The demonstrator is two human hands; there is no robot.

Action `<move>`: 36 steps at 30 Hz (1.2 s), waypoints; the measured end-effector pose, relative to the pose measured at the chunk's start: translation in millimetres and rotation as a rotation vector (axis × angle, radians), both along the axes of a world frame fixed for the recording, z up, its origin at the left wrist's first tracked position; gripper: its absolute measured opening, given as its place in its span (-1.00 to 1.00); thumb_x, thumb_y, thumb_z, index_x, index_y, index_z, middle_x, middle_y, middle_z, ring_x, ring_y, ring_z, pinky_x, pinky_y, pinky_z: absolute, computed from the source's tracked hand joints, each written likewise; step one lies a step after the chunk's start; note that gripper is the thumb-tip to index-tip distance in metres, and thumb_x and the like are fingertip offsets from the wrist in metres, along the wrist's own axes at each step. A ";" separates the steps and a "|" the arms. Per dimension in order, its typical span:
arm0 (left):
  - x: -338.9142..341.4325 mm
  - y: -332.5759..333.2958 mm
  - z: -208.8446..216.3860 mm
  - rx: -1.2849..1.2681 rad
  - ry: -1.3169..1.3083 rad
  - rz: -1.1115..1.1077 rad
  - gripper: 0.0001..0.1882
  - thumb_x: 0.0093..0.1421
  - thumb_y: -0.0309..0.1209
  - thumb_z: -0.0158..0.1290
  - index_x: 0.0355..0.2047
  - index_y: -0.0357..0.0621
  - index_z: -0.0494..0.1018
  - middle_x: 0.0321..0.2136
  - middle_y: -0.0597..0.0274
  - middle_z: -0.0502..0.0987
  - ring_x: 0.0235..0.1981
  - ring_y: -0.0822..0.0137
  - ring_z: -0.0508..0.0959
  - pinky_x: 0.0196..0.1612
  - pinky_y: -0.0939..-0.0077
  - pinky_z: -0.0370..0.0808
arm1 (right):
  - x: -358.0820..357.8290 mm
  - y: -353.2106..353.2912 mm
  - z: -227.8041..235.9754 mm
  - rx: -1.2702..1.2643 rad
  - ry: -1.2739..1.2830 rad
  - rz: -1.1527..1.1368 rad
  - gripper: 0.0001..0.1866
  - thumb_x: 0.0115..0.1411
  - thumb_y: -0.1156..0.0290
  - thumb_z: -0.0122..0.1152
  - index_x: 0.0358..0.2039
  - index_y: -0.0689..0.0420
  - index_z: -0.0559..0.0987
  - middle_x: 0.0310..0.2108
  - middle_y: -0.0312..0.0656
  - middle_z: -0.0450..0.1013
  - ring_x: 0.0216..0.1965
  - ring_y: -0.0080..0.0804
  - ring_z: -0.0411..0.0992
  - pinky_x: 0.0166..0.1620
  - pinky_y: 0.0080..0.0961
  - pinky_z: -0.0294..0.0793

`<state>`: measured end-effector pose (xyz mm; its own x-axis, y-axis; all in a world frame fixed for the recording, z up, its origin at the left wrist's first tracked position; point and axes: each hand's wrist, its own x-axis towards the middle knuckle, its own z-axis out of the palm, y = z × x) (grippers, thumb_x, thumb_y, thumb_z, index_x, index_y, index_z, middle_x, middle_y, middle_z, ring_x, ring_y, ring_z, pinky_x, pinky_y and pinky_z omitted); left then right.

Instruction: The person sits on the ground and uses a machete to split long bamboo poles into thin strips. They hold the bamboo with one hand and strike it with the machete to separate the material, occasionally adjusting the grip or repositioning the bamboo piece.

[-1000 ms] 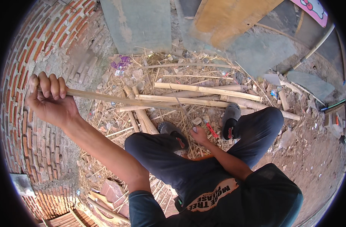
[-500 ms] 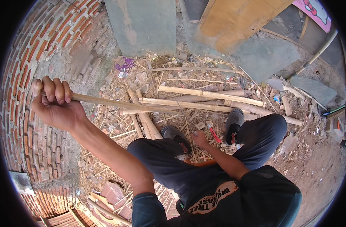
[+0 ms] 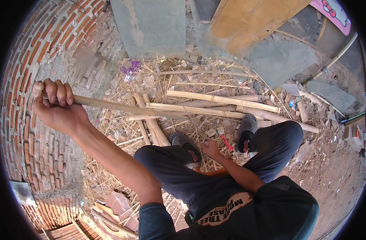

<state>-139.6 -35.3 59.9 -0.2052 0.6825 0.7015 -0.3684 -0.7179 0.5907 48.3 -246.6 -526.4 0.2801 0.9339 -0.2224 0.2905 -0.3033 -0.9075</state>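
My left hand (image 3: pixel 57 105) is raised far out to the left, in front of the brick wall, with its fingers wrapped round the end of a long bamboo strip (image 3: pixel 111 106). From there the strip slants down to the right; its blurred far end lies over the bamboo pieces in front of my feet. Low between my shoes, my right hand (image 3: pixel 210 149) is closed, thumb uppermost. What it grips, if anything, I cannot make out. Beside it on the ground lies a slim red object (image 3: pixel 227 143). Split bamboo lengths (image 3: pixel 223 100) are stacked just beyond my shoes.
A brick wall (image 3: pixel 27 132) rises on the left. Grey panels (image 3: pixel 151 32) and a tan board (image 3: pixel 251 28) lean at the back. Straw, shavings and rubble cover the ground round my shoes (image 3: pixel 247 127). A pole (image 3: pixel 337 58) leans at the right.
My left hand has shifted slightly left with the bamboo strip, and the strip's far end has drawn back a little. My right hand stays nearly in place.
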 end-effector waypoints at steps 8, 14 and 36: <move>-9.6 0.9 1.9 0.040 -0.010 -0.154 -0.84 0.32 -0.35 -0.14 -0.35 -0.13 0.35 -0.63 0.45 0.07 -0.68 0.59 0.01 -0.68 0.64 0.01 | 22.2 -39.7 -60.1 -0.246 -0.220 0.039 -0.55 0.17 0.18 0.29 -0.22 0.41 0.58 -0.52 0.07 0.54 -0.51 0.06 0.50 -0.35 -0.12 0.47; -18.6 -1.9 -3.6 0.029 -0.021 -0.074 -0.90 0.28 -0.41 -0.09 -0.36 -0.15 0.33 -0.62 0.44 0.08 -0.67 0.59 0.03 -0.67 0.65 0.02 | 10.9 -31.6 -17.5 -0.049 -0.063 -0.056 -0.62 0.13 0.22 0.31 -0.44 0.37 0.54 -0.62 0.06 0.47 -0.56 -0.07 0.50 -0.39 -0.12 0.43; -53.9 -7.7 -8.4 0.040 0.001 -0.206 -0.90 0.27 -0.42 -0.06 -0.34 -0.14 0.27 -0.63 0.44 0.09 -0.67 0.56 0.04 -0.65 0.64 0.10 | 42.9 -44.6 -33.4 -0.394 -0.241 0.110 -0.64 0.11 0.20 0.27 -0.38 0.32 0.62 -0.44 0.25 0.54 -0.29 0.22 0.56 -0.22 -0.02 0.52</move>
<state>-193.5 -43.0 51.6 -0.0640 0.6817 0.7289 -0.5093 -0.6504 0.5636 91.2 -291.1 -559.8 0.2714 0.8186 -0.5062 0.5285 -0.5663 -0.6325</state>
